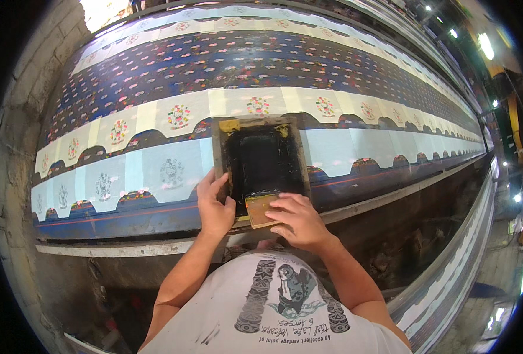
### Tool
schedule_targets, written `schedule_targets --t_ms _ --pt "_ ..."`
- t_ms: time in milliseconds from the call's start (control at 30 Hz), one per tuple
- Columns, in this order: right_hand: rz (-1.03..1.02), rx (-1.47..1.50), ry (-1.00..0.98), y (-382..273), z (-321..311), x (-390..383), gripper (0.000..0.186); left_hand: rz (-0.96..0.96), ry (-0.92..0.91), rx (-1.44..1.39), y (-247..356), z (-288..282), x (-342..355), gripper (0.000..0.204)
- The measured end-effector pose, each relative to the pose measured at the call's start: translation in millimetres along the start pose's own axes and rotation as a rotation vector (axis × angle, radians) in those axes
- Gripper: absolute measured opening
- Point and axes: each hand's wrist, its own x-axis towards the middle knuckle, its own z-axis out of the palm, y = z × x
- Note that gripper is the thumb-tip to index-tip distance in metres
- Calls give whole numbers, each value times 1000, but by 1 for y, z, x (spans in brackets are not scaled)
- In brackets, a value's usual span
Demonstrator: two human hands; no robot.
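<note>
A screen-printing frame (pixel 302 159) with worn wooden sides lies on the row of pale blue fabric pieces (pixel 332 144), right in front of me. Black ink covers most of its mesh (pixel 261 156), and yellowish patches show at its far corners. My left hand (pixel 214 207) is closed on the frame's left side near the front corner. With fingers on top and thumb at the near side, my right hand (pixel 297 219) grips a wooden squeegee (pixel 256 211). The squeegee sits at the frame's near end, its far edge against the black ink.
Left of the frame, blue pieces carry a dark outline print (pixel 171 171). Beyond lies a cream row with colourful prints (pixel 179 117), on a long dark-patterned table (pixel 155 68). A block wall (pixel 28 106) bounds the left. Another long table (pixel 450 277) stands at right.
</note>
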Motion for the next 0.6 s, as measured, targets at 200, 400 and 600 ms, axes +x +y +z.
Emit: schedule_targets --t_ms 200,400,600 --pt "278 191 415 37 -5 -40 40 -140 74 -361 2 13 -1 48" --pt "328 452 490 90 -28 -87 40 -60 87 -295 54 65 -5 39" --pt "326 335 487 152 -77 -133 39 -26 105 -342 83 163 -16 41"
